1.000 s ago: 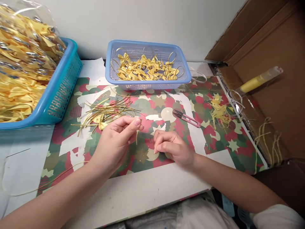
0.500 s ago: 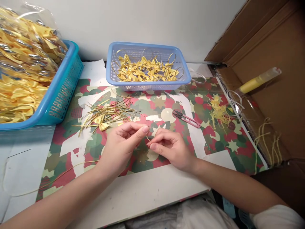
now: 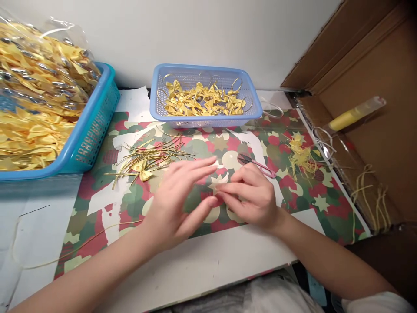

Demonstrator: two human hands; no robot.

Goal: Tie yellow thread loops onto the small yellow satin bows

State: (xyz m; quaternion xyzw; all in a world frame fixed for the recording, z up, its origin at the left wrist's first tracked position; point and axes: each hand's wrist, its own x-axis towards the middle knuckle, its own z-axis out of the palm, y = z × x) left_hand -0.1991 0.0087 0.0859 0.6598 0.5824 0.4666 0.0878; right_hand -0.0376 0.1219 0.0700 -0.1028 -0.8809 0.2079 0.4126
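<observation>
My left hand [image 3: 182, 200] is open over the patterned paper, fingers stretched and thumb apart. Close beside its thumb tip, my right hand [image 3: 250, 193] is closed in a pinch; whatever it holds is hidden or too small to make out. Behind my left hand lies a loose pile of gold cords [image 3: 156, 152] with a yellow ribbon bow [image 3: 142, 169] on its near side. Thread snips [image 3: 259, 166] with a pink handle lie just beyond my right hand. A long thin yellow thread [image 3: 81, 241] runs out from under my left wrist to a needle [image 3: 35, 210] at the left.
A blue basket [image 3: 208, 121] of bows with gold loops stands at the back. A larger blue basket [image 3: 109, 93] with bagged yellow bows is at the left. At the right are yellow thread scraps [image 3: 301, 158], a cardboard wall [image 3: 361, 56] and a yellow-filled tube [image 3: 356, 114].
My left hand has let go of its pinch and spread its fingers. My right hand has shifted slightly right, still pinched. The short piece of cord between the hands no longer shows.
</observation>
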